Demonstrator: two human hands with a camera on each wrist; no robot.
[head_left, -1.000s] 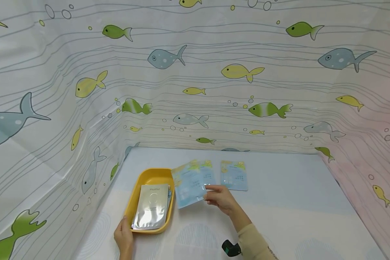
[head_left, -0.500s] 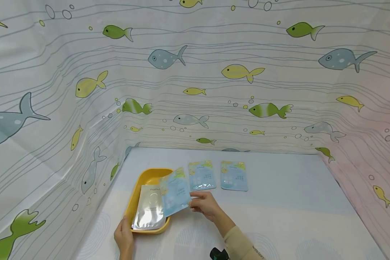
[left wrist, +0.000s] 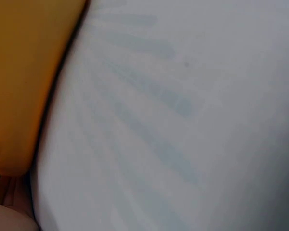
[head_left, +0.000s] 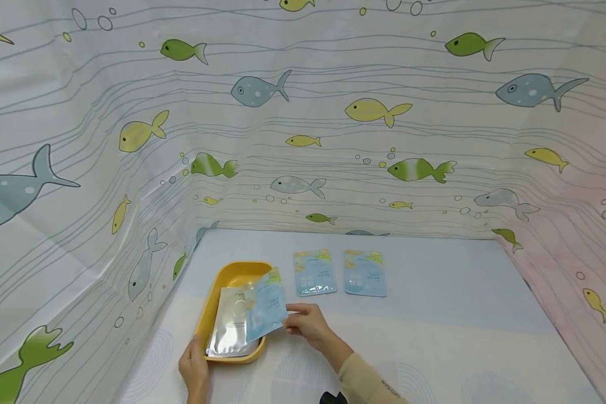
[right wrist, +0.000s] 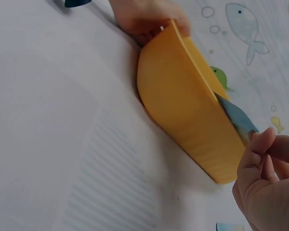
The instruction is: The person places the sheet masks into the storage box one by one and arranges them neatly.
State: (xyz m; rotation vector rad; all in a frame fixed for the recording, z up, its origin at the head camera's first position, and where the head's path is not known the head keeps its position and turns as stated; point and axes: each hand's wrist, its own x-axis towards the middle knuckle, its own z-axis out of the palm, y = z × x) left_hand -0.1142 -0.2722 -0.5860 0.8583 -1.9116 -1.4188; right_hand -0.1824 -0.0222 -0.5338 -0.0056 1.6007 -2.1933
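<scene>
Thumb and fingers of my right hand pinch the lower right edge of a light blue sheet mask packet. The packet is tilted above the right side of a yellow tray, partly covering a silver packet that lies inside. My left hand grips the tray's near left corner. From the right wrist view, the blue packet shows at the tray's rim, beside my right fingertips. In the left wrist view only the tray's outer wall and a bit of my left hand appear.
Two more light blue packets lie flat and side by side on the pale table, right of the tray. A fish-printed curtain closes off the back and both sides.
My right hand has carried the blue packet leftward and toward me, from beside the tray to over it, uncovering a packet on the table. My left hand has stayed on the tray.
</scene>
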